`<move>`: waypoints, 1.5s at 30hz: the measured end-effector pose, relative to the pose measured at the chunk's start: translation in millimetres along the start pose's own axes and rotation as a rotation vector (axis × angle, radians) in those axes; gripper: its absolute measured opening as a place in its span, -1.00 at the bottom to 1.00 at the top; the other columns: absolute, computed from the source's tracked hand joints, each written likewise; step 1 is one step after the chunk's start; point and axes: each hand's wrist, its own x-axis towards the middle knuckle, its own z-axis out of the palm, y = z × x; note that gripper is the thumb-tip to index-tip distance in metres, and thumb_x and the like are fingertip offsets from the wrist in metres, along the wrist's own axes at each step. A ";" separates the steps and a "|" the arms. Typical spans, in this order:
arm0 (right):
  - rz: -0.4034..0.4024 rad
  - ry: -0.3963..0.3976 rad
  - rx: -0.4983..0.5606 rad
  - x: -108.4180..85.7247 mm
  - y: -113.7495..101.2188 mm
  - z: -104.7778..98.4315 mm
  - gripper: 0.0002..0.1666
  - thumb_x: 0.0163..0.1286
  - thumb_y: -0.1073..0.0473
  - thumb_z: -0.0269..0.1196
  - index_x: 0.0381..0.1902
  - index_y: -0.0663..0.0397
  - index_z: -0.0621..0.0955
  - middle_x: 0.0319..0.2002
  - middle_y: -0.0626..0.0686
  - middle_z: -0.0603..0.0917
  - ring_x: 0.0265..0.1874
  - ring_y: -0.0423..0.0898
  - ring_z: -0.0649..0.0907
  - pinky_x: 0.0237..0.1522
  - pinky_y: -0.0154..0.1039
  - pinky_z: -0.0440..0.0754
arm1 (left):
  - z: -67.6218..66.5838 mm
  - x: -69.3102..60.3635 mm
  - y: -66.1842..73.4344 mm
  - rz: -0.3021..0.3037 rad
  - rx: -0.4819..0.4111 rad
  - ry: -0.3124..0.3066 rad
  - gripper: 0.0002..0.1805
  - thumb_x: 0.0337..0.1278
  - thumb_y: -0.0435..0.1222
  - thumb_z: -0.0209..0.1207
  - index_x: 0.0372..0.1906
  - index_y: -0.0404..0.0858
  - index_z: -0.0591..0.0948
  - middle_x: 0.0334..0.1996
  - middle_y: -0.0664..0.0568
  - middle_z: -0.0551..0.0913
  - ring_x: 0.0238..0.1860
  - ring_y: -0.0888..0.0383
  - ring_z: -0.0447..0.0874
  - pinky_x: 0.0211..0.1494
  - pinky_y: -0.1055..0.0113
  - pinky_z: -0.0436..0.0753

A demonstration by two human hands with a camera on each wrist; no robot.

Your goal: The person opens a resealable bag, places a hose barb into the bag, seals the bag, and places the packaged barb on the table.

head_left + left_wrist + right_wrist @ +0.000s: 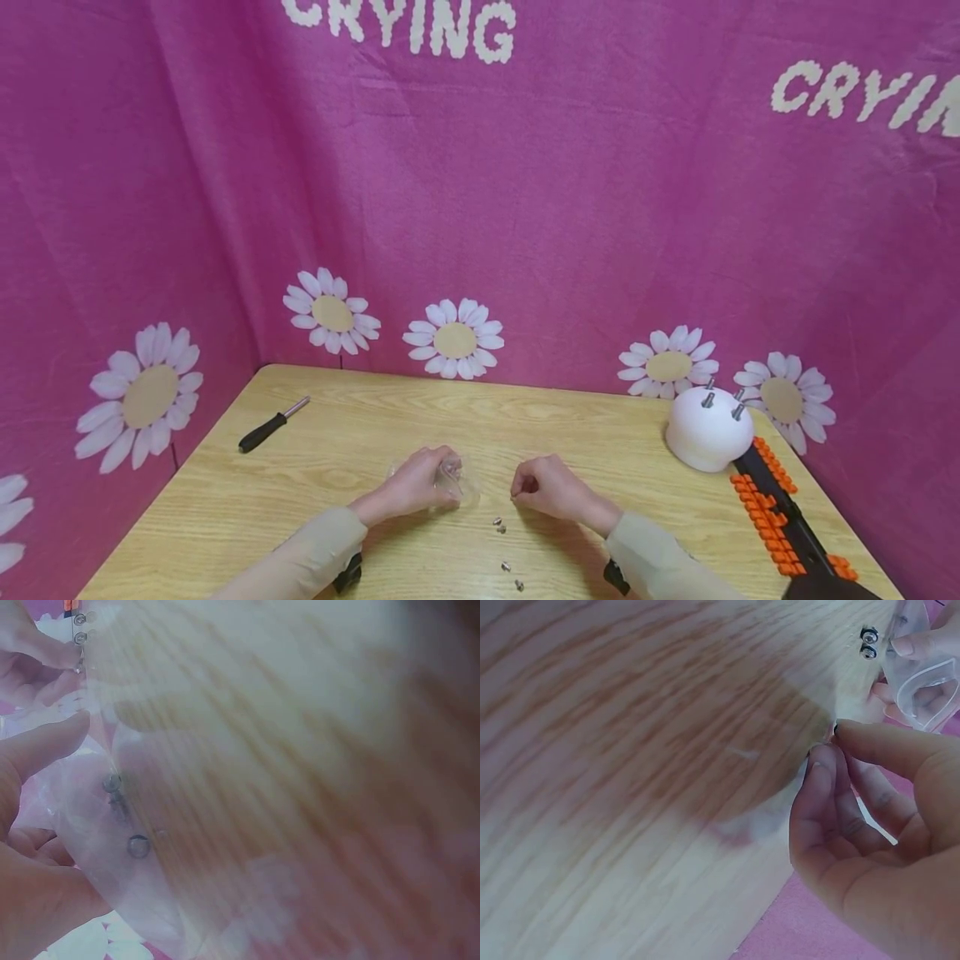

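My left hand (422, 482) holds a clear plastic bag (459, 487), fingers curled round its side. Through the film in the left wrist view, a screw (116, 802) and a ring-shaped metal part (138, 846) show. To the right, my right hand (558, 490) pinches a small metal piece (832, 735) between thumb and fingertips, low over the table; its shape is mostly hidden. Between and in front of the hands lie several small screws, two (499, 525) nearer the hands and two (512, 576) nearer the front edge.
A black-handled screwdriver (264, 432) lies at the table's back left. At the right stand a white rounded object (708, 429) with several metal bolts sticking up, and a black bar with orange clips (772, 525). Pink cloth (525, 208) hangs behind the wooden table (360, 417).
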 end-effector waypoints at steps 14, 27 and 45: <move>-0.011 0.041 0.028 17.5 -16.3 -6.5 -0.89 0.19 0.41 0.35 -0.44 0.15 0.62 -0.53 -0.01 0.69 -0.54 -0.44 0.45 -0.46 -0.50 0.48 | 0.7 0.2 -2.4 0.023 0.006 0.010 -0.47 -0.21 -0.29 0.52 -0.05 -0.32 0.58 -0.09 -0.10 0.72 -0.06 0.01 0.60 0.09 0.07 0.62; -0.079 0.033 0.011 42.5 -40.4 -1.2 -0.90 0.21 0.39 0.36 -0.42 0.14 0.64 -0.47 0.02 0.75 -0.46 -0.37 0.63 -0.36 -0.53 0.57 | -1.5 -0.1 -2.1 0.038 0.002 0.003 -0.52 -0.17 -0.28 0.52 -0.09 -0.28 0.57 -0.11 -0.05 0.72 -0.08 0.06 0.58 0.04 0.18 0.58; -0.079 0.009 0.050 29.4 -34.8 -7.7 -0.92 0.20 0.44 0.34 -0.40 0.22 0.64 -0.45 0.08 0.75 -0.45 -0.35 0.63 -0.35 -0.50 0.61 | -1.8 -0.8 -1.9 0.032 0.005 0.009 -0.49 -0.18 -0.29 0.51 -0.05 -0.31 0.58 -0.09 -0.11 0.73 -0.06 0.00 0.60 0.09 0.07 0.61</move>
